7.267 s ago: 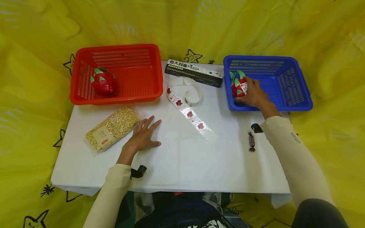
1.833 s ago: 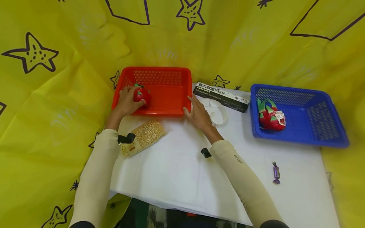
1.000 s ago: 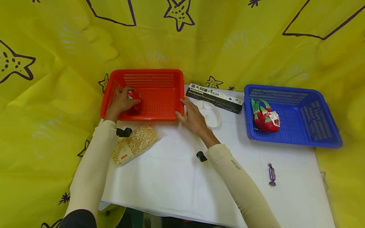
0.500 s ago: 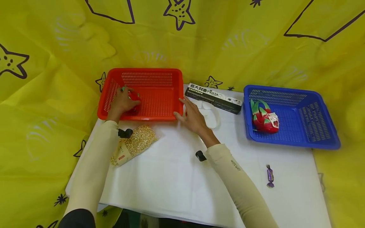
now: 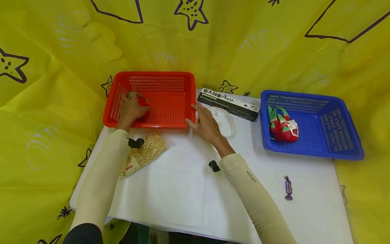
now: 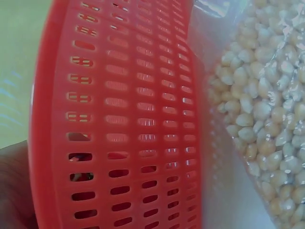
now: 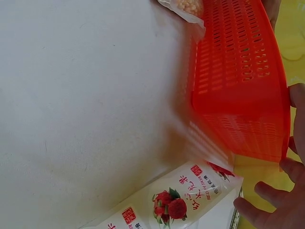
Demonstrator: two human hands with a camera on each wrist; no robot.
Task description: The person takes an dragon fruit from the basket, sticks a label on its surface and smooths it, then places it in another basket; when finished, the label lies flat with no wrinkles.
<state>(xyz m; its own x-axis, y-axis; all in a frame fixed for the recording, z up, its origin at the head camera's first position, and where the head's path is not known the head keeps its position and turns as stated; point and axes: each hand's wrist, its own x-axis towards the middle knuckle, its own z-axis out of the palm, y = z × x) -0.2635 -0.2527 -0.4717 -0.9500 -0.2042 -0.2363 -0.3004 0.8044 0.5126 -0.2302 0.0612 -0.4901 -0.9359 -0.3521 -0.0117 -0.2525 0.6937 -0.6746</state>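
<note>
In the head view my left hand (image 5: 131, 109) reaches into the red basket (image 5: 170, 124) and grips a red dragon fruit (image 5: 142, 101) with green tips, covering most of it. My right hand (image 5: 208, 126) lies at that basket's front right corner, thumb on the front rim and straight fingers along the right side. The right wrist view has fingertips touching the corner of the rim. Beneath my right hand runs a strip of dragon-fruit stickers (image 7: 174, 202). The left wrist view is mostly the basket's slotted wall (image 6: 128, 109), which hides the fruit.
A bag of corn kernels (image 5: 149, 149) lies before the red basket. Behind the sticker roll (image 5: 226, 125) is a black pasta box (image 5: 228, 105). At right, a blue basket (image 5: 313, 152) holds a labelled dragon fruit (image 5: 283, 130); a purple-wrapped candy (image 5: 288, 188) lies in front.
My right hand has left the labelled dragon fruit in the blue basket for the red basket's corner. My left hand has gone from the table onto the other fruit; lately it shifts only slightly.
</note>
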